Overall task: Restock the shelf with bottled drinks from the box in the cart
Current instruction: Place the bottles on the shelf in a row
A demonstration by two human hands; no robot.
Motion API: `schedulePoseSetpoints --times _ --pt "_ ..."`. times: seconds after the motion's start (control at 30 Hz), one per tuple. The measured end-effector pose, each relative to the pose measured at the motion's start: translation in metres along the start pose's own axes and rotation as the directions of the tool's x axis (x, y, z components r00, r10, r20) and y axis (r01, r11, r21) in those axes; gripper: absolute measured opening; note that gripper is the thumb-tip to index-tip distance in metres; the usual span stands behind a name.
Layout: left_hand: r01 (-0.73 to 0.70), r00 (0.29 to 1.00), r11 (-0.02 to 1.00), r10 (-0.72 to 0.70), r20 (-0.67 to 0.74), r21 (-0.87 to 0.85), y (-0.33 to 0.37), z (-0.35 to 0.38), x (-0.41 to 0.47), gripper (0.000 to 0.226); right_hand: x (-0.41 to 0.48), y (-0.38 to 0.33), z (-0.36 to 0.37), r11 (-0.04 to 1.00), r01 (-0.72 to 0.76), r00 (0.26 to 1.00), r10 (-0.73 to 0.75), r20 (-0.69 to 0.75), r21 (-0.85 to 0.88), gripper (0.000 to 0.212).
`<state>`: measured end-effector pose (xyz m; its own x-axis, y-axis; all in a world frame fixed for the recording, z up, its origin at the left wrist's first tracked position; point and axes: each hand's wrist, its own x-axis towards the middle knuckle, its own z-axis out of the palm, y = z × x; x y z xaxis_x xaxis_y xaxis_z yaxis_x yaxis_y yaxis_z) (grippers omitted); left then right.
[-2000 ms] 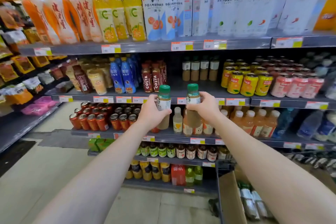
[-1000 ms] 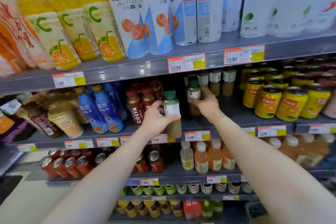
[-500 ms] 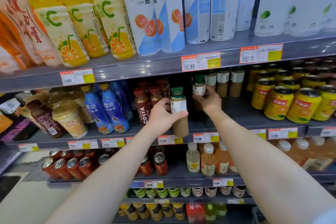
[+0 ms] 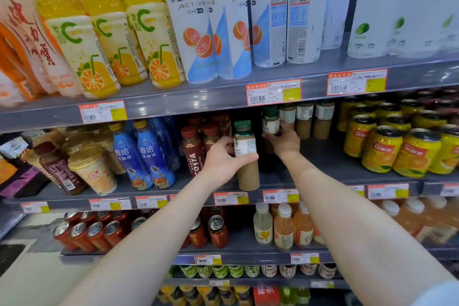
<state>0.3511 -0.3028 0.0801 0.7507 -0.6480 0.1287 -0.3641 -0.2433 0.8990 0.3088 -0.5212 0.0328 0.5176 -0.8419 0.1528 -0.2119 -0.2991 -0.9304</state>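
My left hand (image 4: 223, 160) grips a green-capped latte bottle (image 4: 247, 156) upright over the front edge of the second shelf (image 4: 323, 169). My right hand (image 4: 283, 141) reaches deeper into that shelf and grips a second green-capped latte bottle (image 4: 270, 122), beside a row of like bottles (image 4: 305, 119) at the back. The box and the cart are out of view.
Red-capped coffee bottles (image 4: 192, 149) and blue bottles (image 4: 151, 154) stand left of my left hand. Yellow orange-drink cans (image 4: 397, 146) fill the right of the shelf. Tall bottles (image 4: 198, 22) line the shelf above. Red cans (image 4: 94, 233) and juice bottles (image 4: 283, 226) sit below.
My right hand has pushed its bottle further back toward the row. My left hand with its bottle has moved slightly in toward the shelf. The view has drawn closer.
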Motion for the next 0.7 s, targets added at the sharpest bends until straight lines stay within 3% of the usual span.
schedulePoseSetpoints --times 0.33,0.43,0.53,0.6,0.7 --pt "-0.001 1.0 1.0 0.001 0.017 -0.006 0.003 0.012 0.003 0.058 -0.003 -0.004 -0.006 0.997 -0.074 0.997 0.074 0.039 0.011 0.06" --pt "-0.014 1.0 1.0 0.014 0.013 -0.015 0.004 0.017 0.007 0.063 -0.013 -0.006 -0.014 0.996 -0.086 0.996 0.086 -0.004 0.019 0.046" --pt "-0.03 1.0 0.999 0.03 0.003 -0.024 0.011 0.026 0.013 0.063 -0.028 -0.008 -0.027 0.979 -0.13 0.991 0.132 -0.005 0.155 0.027" --pt "-0.054 0.999 0.998 0.054 -0.001 -0.027 0.016 0.034 0.017 0.061 -0.042 -0.011 -0.039 0.942 -0.199 0.977 0.169 0.132 0.271 0.024" --pt "-0.094 0.996 0.995 0.094 -0.01 -0.037 0.021 0.05 0.024 0.06 -0.058 -0.011 -0.057 0.944 -0.166 0.922 0.047 0.383 0.284 0.052"
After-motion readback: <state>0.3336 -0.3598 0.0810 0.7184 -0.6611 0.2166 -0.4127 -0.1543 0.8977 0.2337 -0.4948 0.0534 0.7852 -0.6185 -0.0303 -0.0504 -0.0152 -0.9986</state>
